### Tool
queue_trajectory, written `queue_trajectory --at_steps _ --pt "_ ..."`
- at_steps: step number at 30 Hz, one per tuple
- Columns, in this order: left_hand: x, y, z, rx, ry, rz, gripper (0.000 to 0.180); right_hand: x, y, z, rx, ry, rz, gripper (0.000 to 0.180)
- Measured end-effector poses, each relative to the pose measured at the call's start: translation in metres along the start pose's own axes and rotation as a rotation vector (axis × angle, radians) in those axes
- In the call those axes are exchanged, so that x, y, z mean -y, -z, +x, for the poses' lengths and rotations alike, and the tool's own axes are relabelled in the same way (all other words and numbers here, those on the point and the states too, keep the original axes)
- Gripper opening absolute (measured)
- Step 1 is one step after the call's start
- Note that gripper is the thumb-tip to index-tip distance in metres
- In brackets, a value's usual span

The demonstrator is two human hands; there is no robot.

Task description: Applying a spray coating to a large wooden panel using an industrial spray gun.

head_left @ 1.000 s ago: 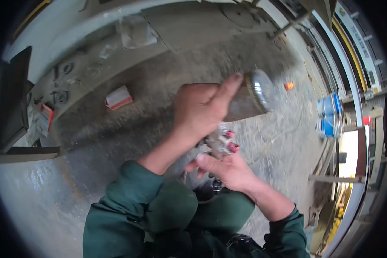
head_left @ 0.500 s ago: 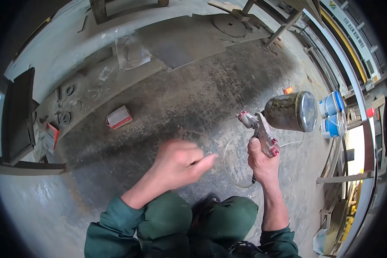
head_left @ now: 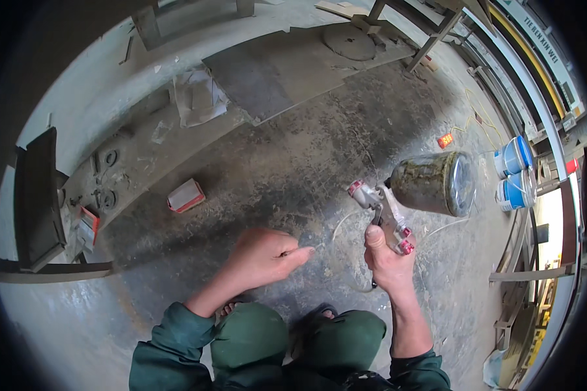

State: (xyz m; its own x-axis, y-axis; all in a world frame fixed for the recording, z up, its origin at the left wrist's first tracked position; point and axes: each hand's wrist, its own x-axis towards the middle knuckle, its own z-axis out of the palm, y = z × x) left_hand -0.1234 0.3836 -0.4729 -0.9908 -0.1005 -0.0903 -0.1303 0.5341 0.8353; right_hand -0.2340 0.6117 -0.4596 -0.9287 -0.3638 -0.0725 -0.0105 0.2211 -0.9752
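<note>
Above the dusty concrete floor (head_left: 293, 163), the right hand (head_left: 388, 264) is wrapped fully around the grip of a spray gun (head_left: 385, 212) — fingers closed tight, thumb up along the handle. The gun stands roughly upright, its paint-stained cup (head_left: 434, 184) lying sideways to the right of the body; a thin hose (head_left: 346, 221) loops down from it. The left hand (head_left: 264, 255) holds nothing visible — fingers curled loosely, fingertips pinched toward the gun, well short of touching it. Farther out lie a small red-edged box (head_left: 185, 195) on the left and two blue-and-white buckets (head_left: 515, 173) on the right.
</note>
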Motion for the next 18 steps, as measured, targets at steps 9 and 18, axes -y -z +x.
queue_trajectory --at_steps 9,18 --pt "-0.045 0.014 0.009 0.087 -0.03 0.157 0.034 0.116 0.014 -0.011 0.003 -0.281 -0.006 0.031" --pt "-0.047 0.065 -0.112 0.525 0.204 0.097 0.042 0.212 0.026 -0.055 -0.169 -0.192 -0.063 0.039"
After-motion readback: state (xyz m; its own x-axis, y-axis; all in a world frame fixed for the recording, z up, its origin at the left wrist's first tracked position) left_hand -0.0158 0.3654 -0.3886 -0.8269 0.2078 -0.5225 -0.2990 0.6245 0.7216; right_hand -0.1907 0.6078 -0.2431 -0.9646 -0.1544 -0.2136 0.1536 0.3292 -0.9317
